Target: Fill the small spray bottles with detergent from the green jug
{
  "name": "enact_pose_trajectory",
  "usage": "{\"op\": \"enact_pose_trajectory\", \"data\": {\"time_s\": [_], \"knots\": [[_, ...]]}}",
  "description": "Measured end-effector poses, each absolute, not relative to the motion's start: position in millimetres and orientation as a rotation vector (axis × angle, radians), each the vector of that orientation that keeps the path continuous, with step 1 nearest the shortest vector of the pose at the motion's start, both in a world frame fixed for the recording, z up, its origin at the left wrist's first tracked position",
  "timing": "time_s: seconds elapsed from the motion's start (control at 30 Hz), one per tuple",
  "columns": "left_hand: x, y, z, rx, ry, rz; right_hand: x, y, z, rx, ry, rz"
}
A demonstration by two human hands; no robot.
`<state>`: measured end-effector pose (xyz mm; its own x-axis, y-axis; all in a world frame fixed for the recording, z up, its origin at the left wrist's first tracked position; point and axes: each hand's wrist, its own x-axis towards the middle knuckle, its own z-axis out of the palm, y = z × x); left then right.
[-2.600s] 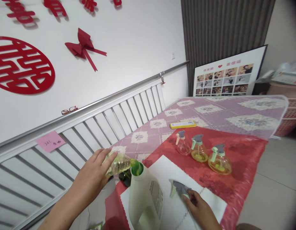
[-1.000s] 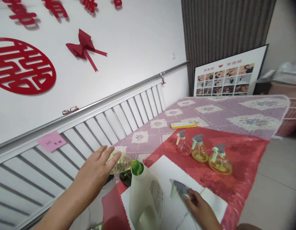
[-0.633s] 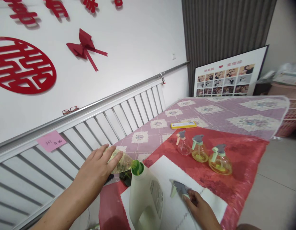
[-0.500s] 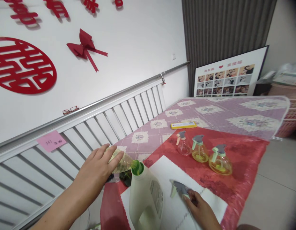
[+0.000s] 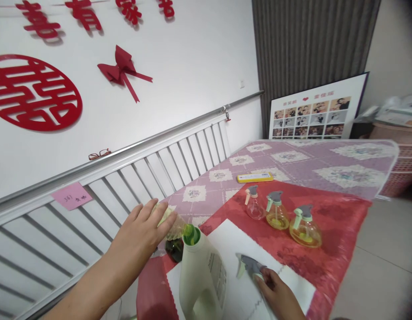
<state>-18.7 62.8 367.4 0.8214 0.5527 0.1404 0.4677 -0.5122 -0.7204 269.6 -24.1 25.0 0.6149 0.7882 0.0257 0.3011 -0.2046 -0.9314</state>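
Presently, in order of size, beginning beneath the jug:

- Counter (image 5: 307, 178), one: patterned covering, extending ahead and to the right of the jug.
- Red cloth (image 5: 329, 222), one: on the counter, mostly right of the jug.
- White sheet (image 5: 226, 235), one: over the red cloth, around the jug's base.
- Jug (image 5: 196, 275), one: pale, upright, green-lined mouth; no hand braces it. A light touch at its rim would suit, lest it tip.
- Left hand (image 5: 136, 235): wrapped over a clear bottle (image 5: 176, 226), left of the jug, neck tilted down into the mouth. A slow, even tilt, neck well inside the green lining, should limit spills.
- Spray bottles, three: (image 5: 306, 235), (image 5: 277, 218), (image 5: 255, 210), upright, right of and beyond the jug; two hold yellow liquid.
- Dark round object (image 5: 174, 251), one: just left of the jug, partly hidden.
- Yellow case (image 5: 255, 177), one: beyond the jug, to its right.
- Spray head (image 5: 251, 264), one: right of the jug, gripped in the right hand (image 5: 279, 293), best held aside.
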Motion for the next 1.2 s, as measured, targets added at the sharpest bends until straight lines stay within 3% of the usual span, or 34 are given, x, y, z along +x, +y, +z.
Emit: {"op": "enact_pose_trajectory", "data": {"time_s": [0.37,0.87,1.0,1.2], "knots": [[-6.8,50.7,373.5,-2.246,-0.748,0.112,271.0,-23.4,27.5,-1.778,-0.892,0.571],[-30.8,46.6,347.1,-2.260,-0.941,-0.072,270.2,-21.4,32.8,-1.787,-0.895,0.601],[-55.3,55.1,319.9,-2.352,-1.117,-0.407,270.5,-24.8,35.3,-1.774,-0.880,0.631],[-75.0,40.7,260.5,-2.487,-1.537,-1.286,270.3,-28.5,39.1,-1.721,-0.800,0.717]]}}
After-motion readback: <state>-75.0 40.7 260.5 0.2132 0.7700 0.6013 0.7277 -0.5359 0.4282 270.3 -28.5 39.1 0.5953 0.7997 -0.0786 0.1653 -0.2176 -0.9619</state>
